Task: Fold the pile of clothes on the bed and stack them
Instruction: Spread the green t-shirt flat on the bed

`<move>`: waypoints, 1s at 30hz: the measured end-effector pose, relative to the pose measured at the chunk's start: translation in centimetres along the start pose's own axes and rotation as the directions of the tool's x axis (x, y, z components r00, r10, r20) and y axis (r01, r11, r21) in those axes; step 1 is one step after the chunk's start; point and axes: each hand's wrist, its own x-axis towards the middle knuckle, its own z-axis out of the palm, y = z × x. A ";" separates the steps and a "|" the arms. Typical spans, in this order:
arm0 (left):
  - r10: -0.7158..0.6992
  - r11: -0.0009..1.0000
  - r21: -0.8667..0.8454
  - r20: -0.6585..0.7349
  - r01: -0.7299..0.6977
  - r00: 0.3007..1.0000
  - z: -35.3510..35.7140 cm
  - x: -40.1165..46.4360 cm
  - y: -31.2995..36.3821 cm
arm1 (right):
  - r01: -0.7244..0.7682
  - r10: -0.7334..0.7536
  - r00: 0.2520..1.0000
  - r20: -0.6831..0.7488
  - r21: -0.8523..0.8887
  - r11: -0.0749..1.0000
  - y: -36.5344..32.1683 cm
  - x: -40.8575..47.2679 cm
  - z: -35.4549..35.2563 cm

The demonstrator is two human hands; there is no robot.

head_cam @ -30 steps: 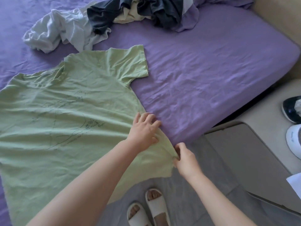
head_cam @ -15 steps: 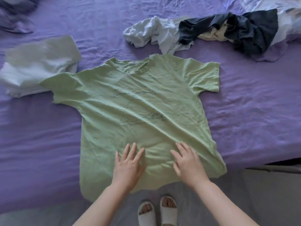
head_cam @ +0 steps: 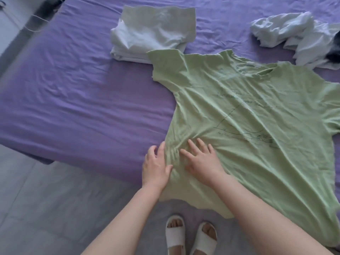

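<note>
At six o'clock, nearest the camera, two feet in white slippers (head_cam: 191,236) are seen on the grey floor (head_cam: 36,208). Just above them, the hem of the green T-shirt (head_cam: 257,126) is draped over the near edge of the bed (head_cam: 73,107), which is covered in a purple sheet. The left hand (head_cam: 156,166) is laid at the shirt's left side edge, at about seven o'clock of the garment; its fingers are straight and loosely spread, with the thumb on the cloth and the fingertips resting where the green fabric meets the sheet. The right hand (head_cam: 202,161) is pressed flat on the shirt just beside it, fingers wide and extended towards eleven o'clock. A bunch of small creases is gathered in the fabric between the two hands. Neither hand is curled round the cloth. The shirt is spread face up, its dark line print visible at three o'clock. Farther off, at twelve o'clock, a folded pale garment (head_cam: 154,32) is touched by the shirt's left sleeve. At two o'clock a crumpled white garment (head_cam: 294,35) is lying near the collar
</note>
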 end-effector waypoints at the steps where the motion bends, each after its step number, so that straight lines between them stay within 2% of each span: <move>1: -0.068 0.984 -0.163 0.012 0.069 0.998 -0.2 0.1 -0.2 | 0.014 -0.014 1.000 0.012 -0.019 1.000 -0.3 0.8 -0.5; 2: -0.130 0.944 -0.298 0.057 0.141 0.990 -0.5 0.1 -0.4 | 0.029 -0.028 0.999 0.022 -0.033 0.999 -0.6 1.4 -1.0; 3: -0.159 0.910 -0.364 0.134 0.198 0.978 -0.6 0.2 -0.7 | 0.043 -0.041 0.999 0.032 -0.044 0.998 -0.9 1.9 -1.3; 6: -0.097 0.930 -0.307 0.332 0.204 0.938 -1.2 -0.2 -1.5 | 0.069 -0.064 0.996 0.069 -0.061 0.996 -1.6 2.7 -2.1; 9: -0.072 0.905 -0.377 0.320 0.197 0.944 -1.9 -0.9 -2.9 | 0.042 -0.041 0.998 0.057 -0.021 0.999 -1.9 2.6 -2.3; 13: -0.043 0.866 -0.476 0.233 0.152 0.972 -2.5 -2.1 -3.8 | -0.024 0.023 0.998 0.051 0.021 0.999 -2.1 2.0 -2.3; 16: -0.109 0.822 -0.522 0.247 0.227 0.963 -3.0 -2.3 -4.2 | -0.069 0.066 0.995 0.071 0.030 0.997 -1.7 0.9 -1.8; 22: -0.154 0.920 -0.311 0.272 0.239 0.950 -2.9 -2.2 -6.6 | -0.157 0.156 0.987 0.035 0.004 0.988 -0.4 -2.5 1.3; 26: -0.202 0.934 -0.254 0.211 0.253 0.956 -2.7 -2.3 -7.2 | -0.253 0.253 0.967 0.007 0.067 0.965 1.1 -4.8 2.6; 28: -0.251 0.954 -0.121 0.187 0.276 0.950 -2.6 -2.3 -6.7 | -0.321 0.320 0.947 0.016 0.079 0.944 2.9 -6.2 2.9; 30: -0.275 0.961 0.093 0.173 0.262 0.946 -2.4 -2.2 -5.5 | -0.407 0.406 0.913 0.039 0.089 0.909 5.2 -8.3 3.4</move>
